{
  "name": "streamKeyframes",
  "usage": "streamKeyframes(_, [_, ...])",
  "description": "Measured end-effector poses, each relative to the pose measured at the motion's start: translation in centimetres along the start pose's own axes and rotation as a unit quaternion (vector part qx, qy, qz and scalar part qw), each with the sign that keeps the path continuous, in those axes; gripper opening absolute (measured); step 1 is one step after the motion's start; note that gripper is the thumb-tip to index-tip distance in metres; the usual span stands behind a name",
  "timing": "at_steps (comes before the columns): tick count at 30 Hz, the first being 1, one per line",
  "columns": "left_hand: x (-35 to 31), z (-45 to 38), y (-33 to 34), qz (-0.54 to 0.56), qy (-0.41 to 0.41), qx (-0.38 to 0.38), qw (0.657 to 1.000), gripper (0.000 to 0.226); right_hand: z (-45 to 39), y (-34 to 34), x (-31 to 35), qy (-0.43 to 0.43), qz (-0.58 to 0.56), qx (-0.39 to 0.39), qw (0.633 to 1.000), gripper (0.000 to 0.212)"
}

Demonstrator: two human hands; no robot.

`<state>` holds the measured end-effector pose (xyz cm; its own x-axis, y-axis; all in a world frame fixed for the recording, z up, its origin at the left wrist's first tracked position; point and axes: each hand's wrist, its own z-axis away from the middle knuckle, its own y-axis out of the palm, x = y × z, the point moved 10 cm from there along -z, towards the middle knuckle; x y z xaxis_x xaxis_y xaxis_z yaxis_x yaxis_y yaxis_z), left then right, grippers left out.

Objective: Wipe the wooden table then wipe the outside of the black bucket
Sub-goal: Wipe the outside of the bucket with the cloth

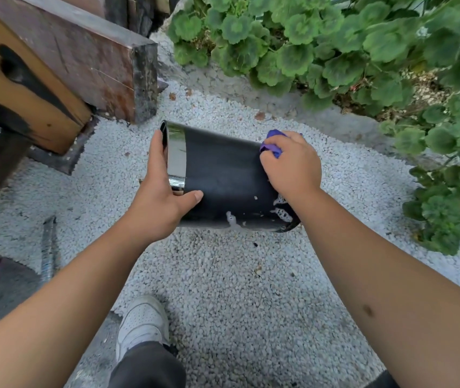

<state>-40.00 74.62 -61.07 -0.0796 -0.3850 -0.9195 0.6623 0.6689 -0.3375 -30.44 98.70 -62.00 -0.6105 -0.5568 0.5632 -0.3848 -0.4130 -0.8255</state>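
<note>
Both hands are holding the black bucket (223,175) sideways above white gravel (237,289), its mouth pointing left. The left hand (161,197) is gripping the shiny rim band, fingers curled inside, thumb on the wall. The right hand's (293,163) grip is closing around a purple cloth (275,144), pressing it near the base. White smears are showing along the lower side.

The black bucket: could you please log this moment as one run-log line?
stage: wiping bucket | black bucket: on its side | left hand: grips rim | right hand: presses purple cloth near base
</note>
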Motion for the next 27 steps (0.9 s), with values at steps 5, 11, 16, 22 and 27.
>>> streamKeyframes(5, [-0.8, -0.4, -0.8, 0.021, 0.002, -0.019, 1.000, 0.094, 0.2, -1.8, 3.1, 0.030, -0.155, -0.033, 0.987, 0.020])
streamKeyframes(11, [-2.1, -1.1, -0.6, 0.025, 0.005, -0.019, 0.999, 0.089, 7.3, 0.2, 17.2, -0.265, -0.091, -0.017, 0.960, 0.037])
streamKeyframes(16, [-1.0, -1.0, -1.4, 0.049, -0.018, -0.030, 0.998, 0.092, 6.7, 0.7, 13.6, -0.234, -0.058, -0.062, 0.969, 0.039])
streamKeyframes(22, [0.5, -1.3, -2.3, 0.051, -0.030, -0.032, 0.998, 0.086, 2.5, -0.2, 5.2, -0.088, -0.001, -0.041, 0.995, 0.040])
streamKeyframes(27, [0.4, -1.4, -1.7, 0.071, -0.023, -0.028, 0.997, 0.083, 0.6, -0.7, 1.3, -0.031, 0.010, -0.023, 0.999, 0.037])
